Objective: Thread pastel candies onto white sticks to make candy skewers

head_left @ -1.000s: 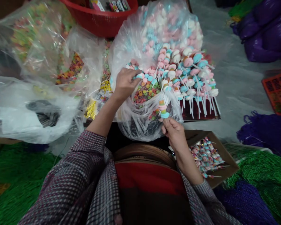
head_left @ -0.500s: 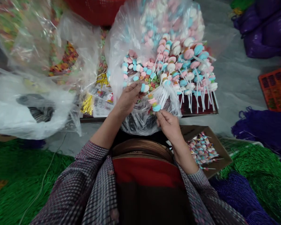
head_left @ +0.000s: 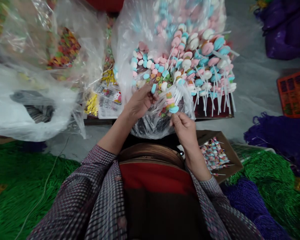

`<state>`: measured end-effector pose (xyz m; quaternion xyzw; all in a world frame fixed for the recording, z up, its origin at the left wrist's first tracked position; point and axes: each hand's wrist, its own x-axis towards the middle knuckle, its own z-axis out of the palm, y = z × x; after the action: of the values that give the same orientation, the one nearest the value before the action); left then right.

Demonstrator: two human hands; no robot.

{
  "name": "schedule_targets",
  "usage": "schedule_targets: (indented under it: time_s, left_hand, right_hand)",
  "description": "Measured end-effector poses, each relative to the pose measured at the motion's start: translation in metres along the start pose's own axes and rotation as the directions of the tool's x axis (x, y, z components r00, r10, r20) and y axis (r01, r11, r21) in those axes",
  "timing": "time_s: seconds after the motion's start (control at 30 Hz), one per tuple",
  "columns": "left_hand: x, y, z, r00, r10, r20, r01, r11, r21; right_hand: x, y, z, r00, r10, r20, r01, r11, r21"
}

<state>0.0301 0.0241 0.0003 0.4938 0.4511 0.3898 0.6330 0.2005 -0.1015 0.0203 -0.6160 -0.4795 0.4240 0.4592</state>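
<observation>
My left hand [head_left: 141, 100] pinches a blue marshmallow [head_left: 153, 88] between thumb and fingertips over the open plastic bag. Just right of it is a white marshmallow [head_left: 164, 86]; whether it touches anything is unclear. My right hand [head_left: 183, 126] is closed on the lower end of a candy skewer [head_left: 170, 100], its stick mostly hidden by the fingers. Orange, pink, green and blue pieces are stacked on this skewer, which tilts up and left. Beyond the hands lie loose marshmallows [head_left: 148, 64] and small gummy rings [head_left: 162, 80]. Finished-looking skewers [head_left: 210, 70] with white sticks are heaped to the right.
Clear bags of gummy rings [head_left: 65, 50] stand at left, beside gold twist ties [head_left: 92, 105] and printed sheets [head_left: 108, 108]. A cardboard box [head_left: 231, 160] of wrapped candies sits low on the right. Green strands [head_left: 267, 180] and an orange crate [head_left: 295, 93] are farther out.
The white marshmallow has left my left hand's pinch and is now nearer the skewer; the blue one stays held. My right hand and skewer have shifted slightly right in view.
</observation>
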Motion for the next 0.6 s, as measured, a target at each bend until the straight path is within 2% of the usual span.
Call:
schedule_targets:
  time_s: [0.2, 0.33, 0.47, 0.6]
  left_hand:
    - [0.007, -0.015, -0.001, 0.999, 0.05, 0.02, -0.051, 0.998, 0.046]
    - [0.002, -0.021, -0.007, 0.999, 0.049, -0.012, -0.049, 0.999, -0.004]
    - [-0.005, -0.016, -0.013, 0.994, 0.083, -0.075, -0.093, 0.987, -0.128]
    - [-0.008, -0.005, -0.017, 0.993, 0.12, -0.017, -0.122, 0.977, -0.177]
  right_hand:
    - [0.022, -0.011, 0.011, 0.997, -0.077, -0.023, 0.075, 0.996, -0.055]
    - [0.032, -0.013, 0.017, 0.993, -0.097, -0.07, 0.095, 0.995, -0.024]
    - [0.028, -0.013, 0.019, 0.994, -0.112, -0.015, 0.112, 0.994, 0.0]
    - [0.017, -0.008, 0.017, 0.996, -0.086, 0.024, 0.087, 0.994, -0.07]
